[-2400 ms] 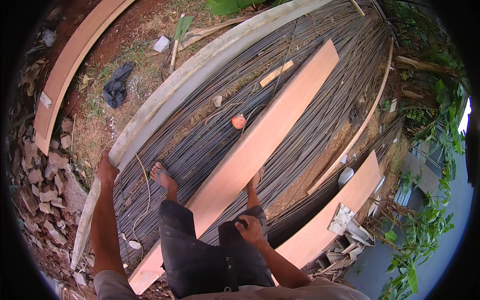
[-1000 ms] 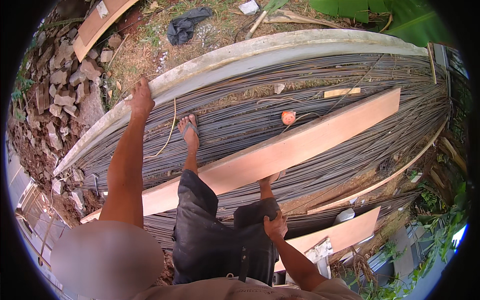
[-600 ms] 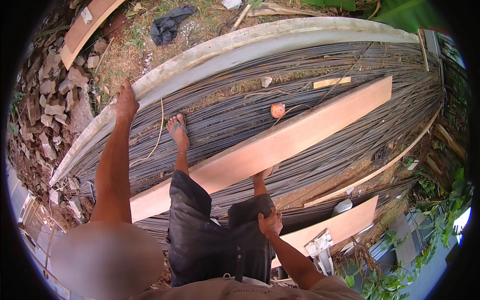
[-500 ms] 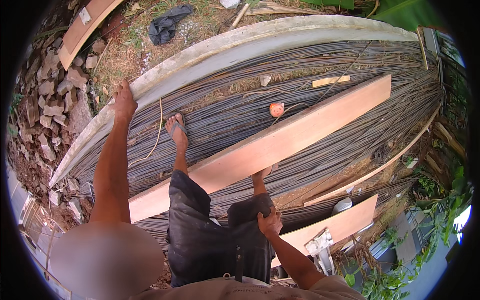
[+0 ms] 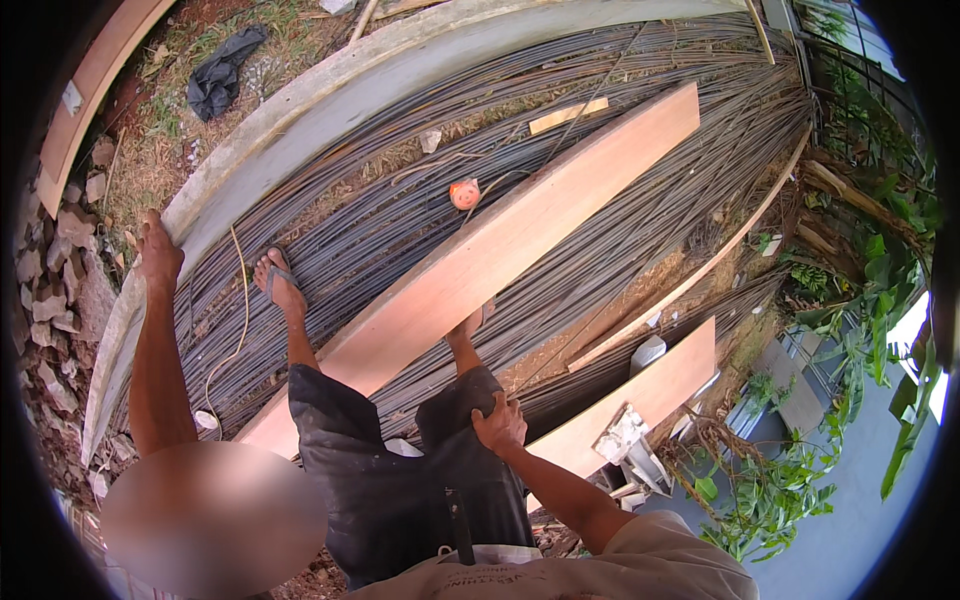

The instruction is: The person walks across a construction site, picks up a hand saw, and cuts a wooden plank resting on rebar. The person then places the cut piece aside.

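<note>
A person stands on a wide bed of steel rods, one hand braced out to the side, the other on a knee.

At far left the left hand (image 5: 158,255) is stretched out, fingers curled over the pale grey concrete edge beam (image 5: 330,105). Next come the dark, rusty steel rods (image 5: 380,215), with a long pale wooden plank (image 5: 520,245) lying slantwise across them and a small orange ball (image 5: 464,193) just beside it. Further right, the right hand (image 5: 500,425) rests on the black trousers (image 5: 400,480), fingers loosely bent, grasping nothing.
</note>
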The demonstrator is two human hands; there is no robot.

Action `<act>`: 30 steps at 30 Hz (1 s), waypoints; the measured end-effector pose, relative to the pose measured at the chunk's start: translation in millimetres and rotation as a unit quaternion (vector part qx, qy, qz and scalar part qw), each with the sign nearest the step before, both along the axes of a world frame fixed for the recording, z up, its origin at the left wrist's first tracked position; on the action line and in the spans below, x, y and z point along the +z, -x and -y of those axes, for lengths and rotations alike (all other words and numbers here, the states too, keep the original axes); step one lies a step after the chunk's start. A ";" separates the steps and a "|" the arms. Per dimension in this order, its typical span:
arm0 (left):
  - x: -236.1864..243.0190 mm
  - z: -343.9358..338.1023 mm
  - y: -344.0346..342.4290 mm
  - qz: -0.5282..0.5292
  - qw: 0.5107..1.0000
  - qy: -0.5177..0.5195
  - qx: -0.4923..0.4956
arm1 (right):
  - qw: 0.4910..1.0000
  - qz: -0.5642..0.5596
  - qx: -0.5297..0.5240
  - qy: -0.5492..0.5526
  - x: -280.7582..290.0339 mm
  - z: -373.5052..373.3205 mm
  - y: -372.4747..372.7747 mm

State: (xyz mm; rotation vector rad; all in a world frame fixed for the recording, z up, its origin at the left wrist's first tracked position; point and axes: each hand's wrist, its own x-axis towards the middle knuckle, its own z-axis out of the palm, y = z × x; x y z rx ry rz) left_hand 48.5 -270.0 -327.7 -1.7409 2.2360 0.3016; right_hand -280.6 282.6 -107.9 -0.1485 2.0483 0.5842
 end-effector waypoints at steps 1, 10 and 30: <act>-0.9 1.2 -1.9 -0.008 1.000 0.005 -0.010 | 1.000 0.001 -0.002 0.001 0.4 -0.1 -0.5; 34.3 -5.3 33.5 0.006 0.999 -0.028 0.030 | 1.000 0.002 0.008 0.004 -1.1 -6.3 -7.4; 56.3 -11.3 80.1 0.047 0.995 0.007 0.091 | 0.996 -0.008 0.082 -0.022 -9.3 8.1 -2.6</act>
